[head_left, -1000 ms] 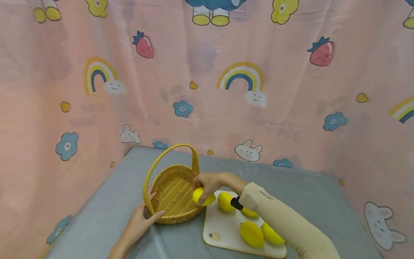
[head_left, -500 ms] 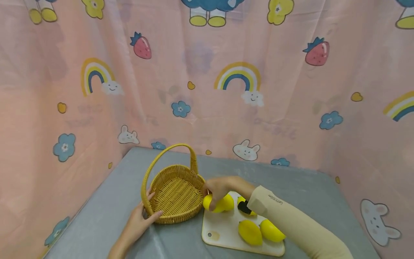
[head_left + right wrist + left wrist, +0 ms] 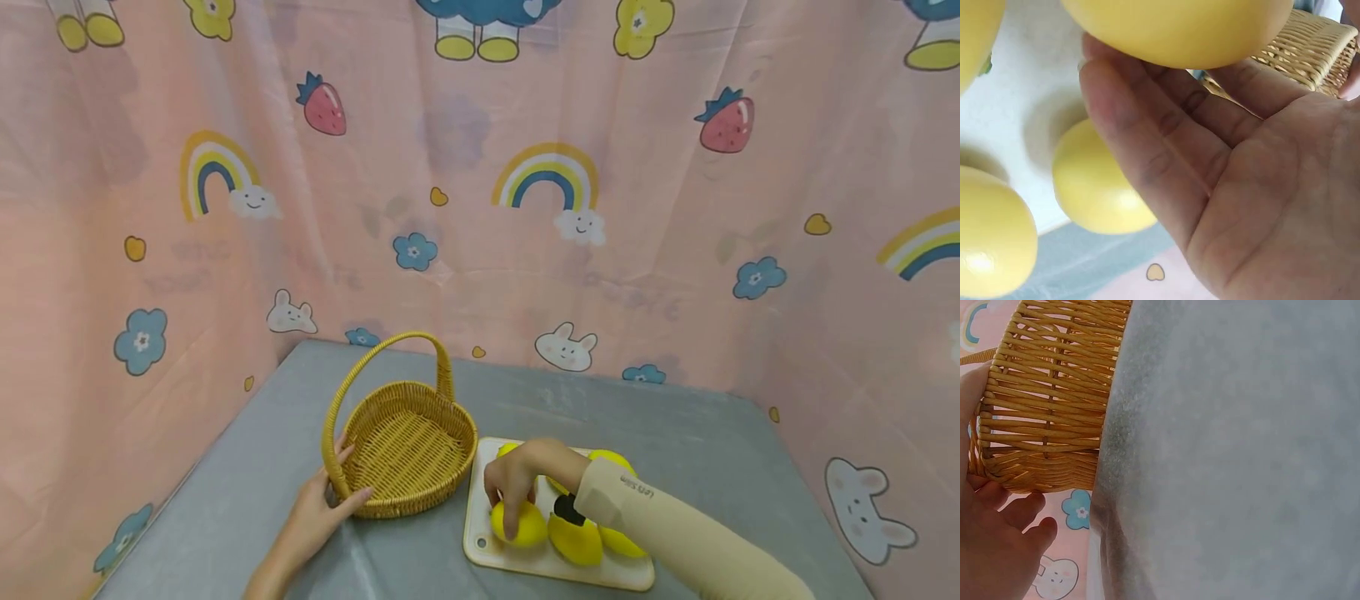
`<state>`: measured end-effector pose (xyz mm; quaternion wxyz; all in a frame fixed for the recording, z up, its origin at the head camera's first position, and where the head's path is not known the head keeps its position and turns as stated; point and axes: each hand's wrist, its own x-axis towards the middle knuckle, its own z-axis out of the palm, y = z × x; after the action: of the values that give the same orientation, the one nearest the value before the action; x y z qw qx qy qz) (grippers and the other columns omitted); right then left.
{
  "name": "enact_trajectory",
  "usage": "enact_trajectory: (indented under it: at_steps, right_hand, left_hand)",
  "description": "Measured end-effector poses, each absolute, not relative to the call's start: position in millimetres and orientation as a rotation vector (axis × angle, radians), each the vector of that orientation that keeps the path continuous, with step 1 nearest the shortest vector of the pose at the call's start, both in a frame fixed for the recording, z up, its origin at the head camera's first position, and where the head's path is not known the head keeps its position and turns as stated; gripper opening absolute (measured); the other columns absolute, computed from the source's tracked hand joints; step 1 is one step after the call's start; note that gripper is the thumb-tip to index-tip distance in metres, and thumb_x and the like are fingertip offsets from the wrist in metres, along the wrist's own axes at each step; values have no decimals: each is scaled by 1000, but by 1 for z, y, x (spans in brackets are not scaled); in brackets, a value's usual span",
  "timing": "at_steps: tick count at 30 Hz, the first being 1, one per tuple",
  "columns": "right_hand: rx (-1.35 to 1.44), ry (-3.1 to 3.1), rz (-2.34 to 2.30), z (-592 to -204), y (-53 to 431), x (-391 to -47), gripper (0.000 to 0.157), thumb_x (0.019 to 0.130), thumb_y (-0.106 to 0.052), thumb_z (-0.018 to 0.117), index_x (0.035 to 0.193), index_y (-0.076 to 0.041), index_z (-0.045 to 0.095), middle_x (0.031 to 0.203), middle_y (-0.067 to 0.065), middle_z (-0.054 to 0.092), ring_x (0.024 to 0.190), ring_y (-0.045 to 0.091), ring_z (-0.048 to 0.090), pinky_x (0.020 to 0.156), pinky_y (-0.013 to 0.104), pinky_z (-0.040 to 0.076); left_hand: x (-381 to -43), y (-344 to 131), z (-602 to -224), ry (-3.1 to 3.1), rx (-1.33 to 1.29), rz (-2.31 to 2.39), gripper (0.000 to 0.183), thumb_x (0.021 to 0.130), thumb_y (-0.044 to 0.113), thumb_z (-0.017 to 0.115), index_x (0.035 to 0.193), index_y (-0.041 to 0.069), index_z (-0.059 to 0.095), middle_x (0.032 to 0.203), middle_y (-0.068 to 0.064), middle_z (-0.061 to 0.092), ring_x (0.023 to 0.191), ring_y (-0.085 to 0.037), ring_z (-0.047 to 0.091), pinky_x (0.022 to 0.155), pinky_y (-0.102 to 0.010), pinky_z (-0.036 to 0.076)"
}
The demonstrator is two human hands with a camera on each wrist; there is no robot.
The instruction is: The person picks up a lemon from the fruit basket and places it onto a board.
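My left hand (image 3: 315,504) holds the woven basket (image 3: 401,504) at its left side, below the handle; the thumb lies along the near wall. Only part of that grip shows in the left wrist view, beside the wicker wall (image 3: 1054,394). Over the near left of the white cutting board (image 3: 517,567), my right hand (image 3: 517,479) pinches a yellow lemon (image 3: 525,529). In the right wrist view its fingers (image 3: 1154,144) lie against this lemon (image 3: 1191,31). Whether it touches the board is unclear. Other lemons (image 3: 576,540) lie on the board, some partly behind the hand and arm.
The basket stands left of the board, and its arched handle (image 3: 375,354) rises above it. Both rest on a grey-covered table (image 3: 675,433). A pink printed curtain (image 3: 465,275) hangs around the back and sides.
My right hand has moved away from the basket's right rim with the lemon, rightward and nearer, to the board's near left. My left hand has kept its hold on the basket.
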<state>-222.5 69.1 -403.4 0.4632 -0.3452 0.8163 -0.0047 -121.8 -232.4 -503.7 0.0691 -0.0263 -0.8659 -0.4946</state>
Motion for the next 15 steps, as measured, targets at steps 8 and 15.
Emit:
enact_trajectory:
  at_steps: [8,15]
  right_hand:
    - [-749,1991,-42,-412,68,-218,35,83,-12,81,116,-4,71,99,1,69,84,10,66,71,36,61]
    - [-744,2032,-13,-414,69,-215,33,83,-10,82,113,-5,71,100,0,67,84,10,65,71,33,61]
  left_hand:
    - [-121,-233,-504,-2605,-69,-1501,78,91,32,74,153,4,36,165,-7,17,146,-43,23,109,-70,26]
    - [-121,-233,-504,-2609,-73,-1500,78,91,33,74,154,4,36,166,-7,16,145,-43,23,108,-71,26]
